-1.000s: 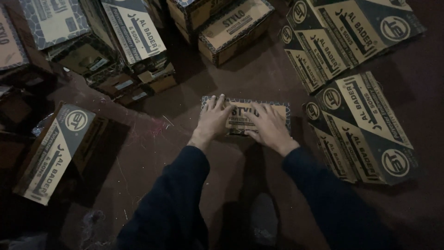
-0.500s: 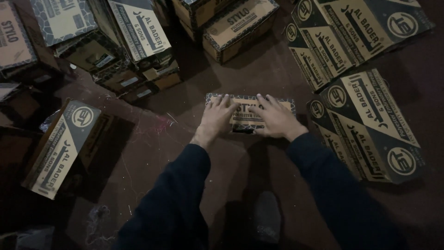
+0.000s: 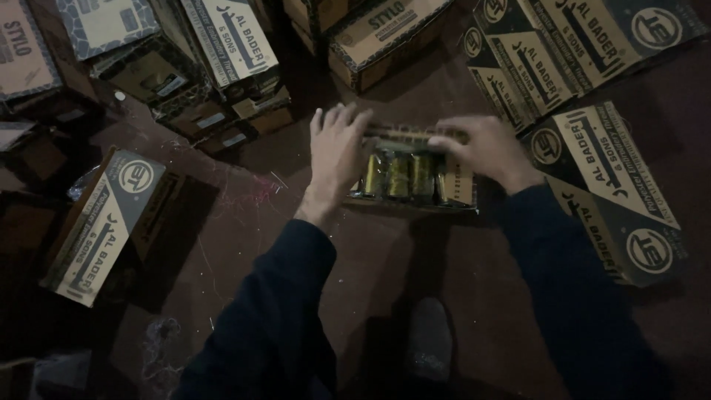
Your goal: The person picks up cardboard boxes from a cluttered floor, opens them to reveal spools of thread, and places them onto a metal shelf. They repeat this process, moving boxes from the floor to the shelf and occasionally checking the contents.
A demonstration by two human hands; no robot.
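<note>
A small cardboard box (image 3: 452, 189) lies on the dark reddish floor in front of me with its lid lifted. Inside it a row of yellow-gold thread spools (image 3: 400, 175) shows. My left hand (image 3: 335, 152) lies flat over the box's left end, fingers spread and pointing away from me. My right hand (image 3: 481, 148) grips the raised lid flap (image 3: 404, 134) along the box's far edge. Both my arms wear dark sleeves.
Printed cardboard cartons surround the spot: a stack at the right (image 3: 611, 185), more at the far right (image 3: 563, 44), one straight ahead (image 3: 385, 37), a pile at the far left (image 3: 185, 67), one near left (image 3: 104, 222). My dark shoe (image 3: 429, 337) stands below the box.
The small box was closed under both flat palms. Now its lid is lifted back by my right hand and the spools inside show. The view has moved closer.
</note>
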